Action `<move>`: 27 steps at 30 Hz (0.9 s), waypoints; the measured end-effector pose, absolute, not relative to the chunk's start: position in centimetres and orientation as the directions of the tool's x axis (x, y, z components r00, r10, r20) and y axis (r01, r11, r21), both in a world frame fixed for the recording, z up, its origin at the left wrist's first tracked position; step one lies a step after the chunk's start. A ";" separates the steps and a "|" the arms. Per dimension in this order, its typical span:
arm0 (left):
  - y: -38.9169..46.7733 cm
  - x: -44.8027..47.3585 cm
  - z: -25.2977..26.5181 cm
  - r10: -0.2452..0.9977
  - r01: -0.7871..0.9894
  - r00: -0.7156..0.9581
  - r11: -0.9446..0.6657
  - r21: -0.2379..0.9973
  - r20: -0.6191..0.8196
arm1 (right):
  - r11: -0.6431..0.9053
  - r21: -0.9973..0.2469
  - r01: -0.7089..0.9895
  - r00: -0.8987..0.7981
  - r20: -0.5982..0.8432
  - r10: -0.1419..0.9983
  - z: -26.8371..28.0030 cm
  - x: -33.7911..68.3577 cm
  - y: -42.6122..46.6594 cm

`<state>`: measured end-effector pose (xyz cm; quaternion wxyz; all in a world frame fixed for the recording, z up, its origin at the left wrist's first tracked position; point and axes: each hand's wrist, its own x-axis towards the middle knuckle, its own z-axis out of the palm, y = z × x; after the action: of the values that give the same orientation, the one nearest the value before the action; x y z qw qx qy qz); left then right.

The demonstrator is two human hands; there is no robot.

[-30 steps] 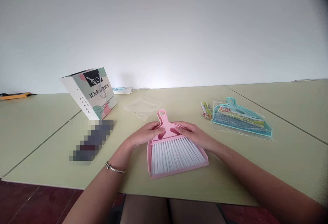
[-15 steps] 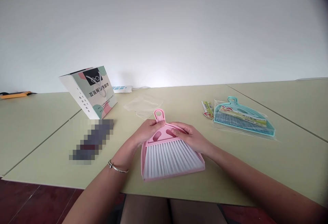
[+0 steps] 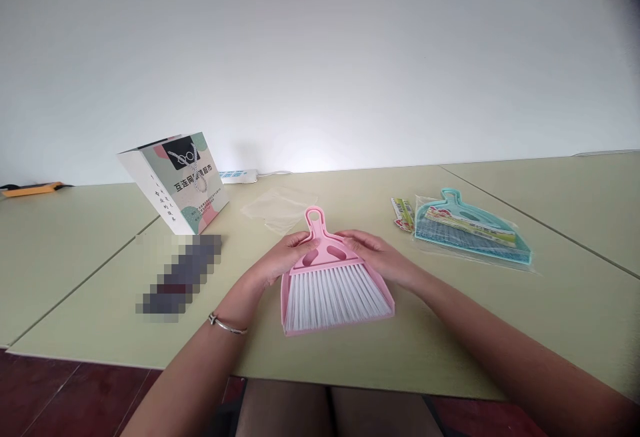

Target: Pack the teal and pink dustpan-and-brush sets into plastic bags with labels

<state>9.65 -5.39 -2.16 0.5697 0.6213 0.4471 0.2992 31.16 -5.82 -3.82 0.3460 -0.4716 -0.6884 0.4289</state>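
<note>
A small pink dustpan (image 3: 389, 301) is held just over the near part of the table, its wide lip toward me. Nested inside it is a pink hand brush (image 3: 332, 255) with white bristles fanned toward me. My left hand (image 3: 286, 255) grips the set on its left shoulder, thumb on top near the handle. On the opposite shoulder my right hand (image 3: 379, 257) is closed around the edge, its thumb on the upper face. The fingers under the pan are mostly hidden. Both looped handles point away from me.
A turquoise dustpan set (image 3: 473, 223) lies in clear wrap at the right, beside colourful label cards (image 3: 403, 213). Behind my hands is a crumpled clear plastic bag (image 3: 280, 207). A paper gift bag (image 3: 187, 183) and a pixelated dark item (image 3: 183, 277) are at the left.
The near lip of the pink dustpan has come up and away from me, and the set sits straighter. My right thumb has slid outward from the brush's right oval recess.
</note>
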 end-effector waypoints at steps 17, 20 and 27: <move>-5.3 9.0 -1.4 0.931 0.183 0.347 0.053 0.982 -0.115 | 0.293 -0.581 0.759 -0.354 0.009 0.935 -5.0 37.0 -3.4; -5.0 8.6 -1.5 0.941 0.176 0.322 0.049 0.983 -0.104 | 0.246 -0.732 0.635 -0.285 0.074 0.956 -4.8 36.8 -3.6; -4.8 8.5 -1.8 0.942 0.155 0.317 0.062 0.986 -0.109 | 0.023 -0.570 0.821 0.025 0.077 0.997 -6.8 36.7 -2.1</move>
<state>8.48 -4.81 -1.75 0.5596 0.5876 0.4667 0.3518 36.73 -2.09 -6.75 0.2401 -0.6745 -0.6738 0.1830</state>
